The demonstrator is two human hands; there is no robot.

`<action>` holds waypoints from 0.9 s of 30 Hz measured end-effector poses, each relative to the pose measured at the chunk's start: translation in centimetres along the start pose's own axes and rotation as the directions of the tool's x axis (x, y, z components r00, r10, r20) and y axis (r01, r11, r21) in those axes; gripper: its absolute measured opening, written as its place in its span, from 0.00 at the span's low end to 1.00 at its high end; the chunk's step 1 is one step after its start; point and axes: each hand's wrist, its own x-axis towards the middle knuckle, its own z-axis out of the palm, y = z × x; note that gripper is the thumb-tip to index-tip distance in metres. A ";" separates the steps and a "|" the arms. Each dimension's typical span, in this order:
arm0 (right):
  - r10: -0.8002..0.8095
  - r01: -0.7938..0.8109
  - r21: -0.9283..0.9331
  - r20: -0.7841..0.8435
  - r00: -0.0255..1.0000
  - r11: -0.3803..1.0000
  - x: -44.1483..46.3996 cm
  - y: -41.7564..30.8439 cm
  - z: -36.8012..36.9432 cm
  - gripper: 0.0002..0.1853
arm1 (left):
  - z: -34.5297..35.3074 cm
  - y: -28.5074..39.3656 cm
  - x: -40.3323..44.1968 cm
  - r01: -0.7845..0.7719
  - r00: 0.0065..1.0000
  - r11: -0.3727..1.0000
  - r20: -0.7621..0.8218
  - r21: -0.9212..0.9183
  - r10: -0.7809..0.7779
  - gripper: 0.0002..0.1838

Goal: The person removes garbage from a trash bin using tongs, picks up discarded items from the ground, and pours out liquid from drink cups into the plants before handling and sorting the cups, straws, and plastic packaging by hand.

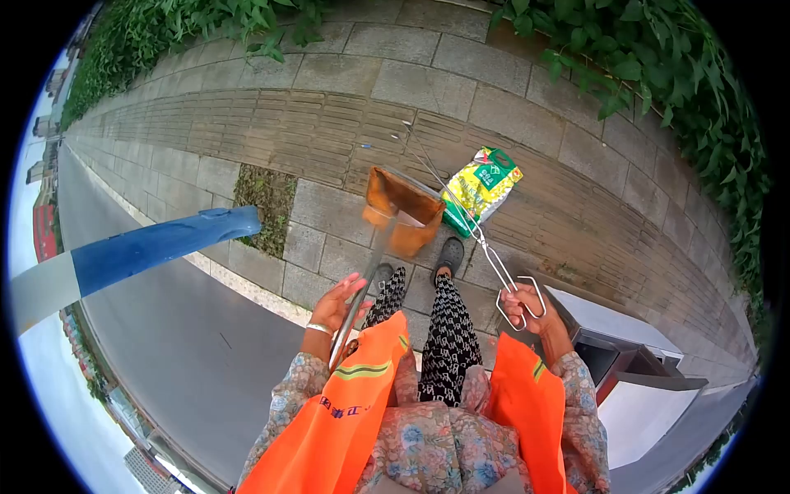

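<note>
A person in an orange vest (354,395) over floral sleeves works on a paved sidewalk, both hands held low in front. The right hand (524,306) has its fingers curled tightly around the looped handles of a pair of metal tongs (479,236). The left hand (332,305), a pale band (318,328) at its wrist, has its fingers loosely extended against a long handle (349,319); whether they grip it, I cannot tell. Between the two sets of fingers and a little beyond, dark shoes (447,257) show below black-and-white patterned trousers (448,337). Just to the right of the right fingers sits a pale boxy container (609,317) with a dark opening. Ahead of the left fingers, at the handle's far end, an orange-brown pan (414,237) rests on the paving (325,210). Ahead of the right fingers, just beside the pan, is a yellow, green and white bag (491,185). The tongs reach past both, their slim tips slightly apart, well ahead of the fingers and near a tiny blue scrap (366,146). Left of the left fingers, a blue-and-white post (164,247) slants across; beyond it runs a gray road (189,354). Farthest ahead, leafy greenery (634,49) borders the walk.
</note>
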 end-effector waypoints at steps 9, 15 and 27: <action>0.341 -0.462 0.173 0.465 0.817 0.870 0.4 8.7 7.0 0.08 | -1.5 3.4 4.7 -0.061 0.998 0.980 -0.042 -0.191 0.054 0.28; 0.336 -0.602 0.424 0.549 0.765 0.677 0.2 14.6 7.6 0.10 | -6.1 2.2 7.6 -0.064 0.988 0.959 -0.153 -0.275 0.022 0.18; 0.225 -0.570 0.529 0.578 0.784 0.629 0.3 20.4 6.8 0.15 | -8.8 3.1 8.4 0.097 0.995 0.929 0.005 -0.358 -0.102 0.17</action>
